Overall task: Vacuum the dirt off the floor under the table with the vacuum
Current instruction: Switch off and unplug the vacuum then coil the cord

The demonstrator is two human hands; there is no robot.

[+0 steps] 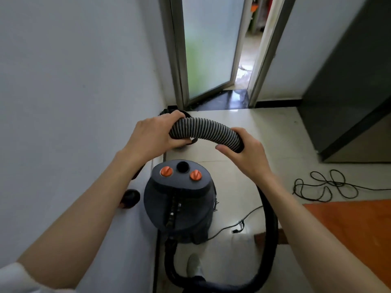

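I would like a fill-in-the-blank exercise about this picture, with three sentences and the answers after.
1. Both hands, the left hand and the right hand, hold the ribbed grey ____.
2. The two knobs on top of the vacuum are ____ in colour.
3. A loose black cable lies on the ____.

Missing words: hose; orange; floor

Indoor room, home or small office, cannot tell which. Pale tiled floor [243, 132] with black skirting, plain white wall [74, 70], frosted glass door [208, 45] in metal frame standing ajar onto another room. Dark grey cabinet [347, 81] at right, orange table [359, 229] corner, loose black cable [325, 185] on floor.
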